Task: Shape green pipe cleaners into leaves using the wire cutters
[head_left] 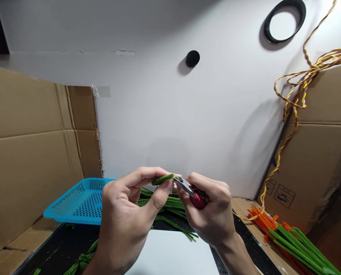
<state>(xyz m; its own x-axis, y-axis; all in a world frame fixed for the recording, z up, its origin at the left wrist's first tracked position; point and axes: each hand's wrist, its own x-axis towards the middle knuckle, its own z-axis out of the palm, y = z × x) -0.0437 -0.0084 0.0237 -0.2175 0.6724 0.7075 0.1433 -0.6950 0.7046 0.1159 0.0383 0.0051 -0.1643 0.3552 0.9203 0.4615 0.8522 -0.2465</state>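
Note:
My left hand [130, 210] is closed, pinching a short folded piece of green pipe cleaner [163, 179] between thumb and fingertips. Wrapped around red-handled pliers [186, 186], my right hand [212, 206] keeps their silver jaws pointed left. The tip of the jaws meets the right end of the green piece; whether they grip it I cannot tell. Behind and below both hands lie several long green pipe cleaners [173, 203]. A white board [173, 254] lies beneath the hands on a black surface.
A blue perforated basket [73, 206] stands at the left, beside a cardboard wall [27, 110]. More green pipe cleaners [83, 261] lie front left. Orange strips [263, 219] and green pipe cleaners [304, 244] lie at the right. Twisted yellow wire [285, 143] hangs over the right cardboard [325, 152].

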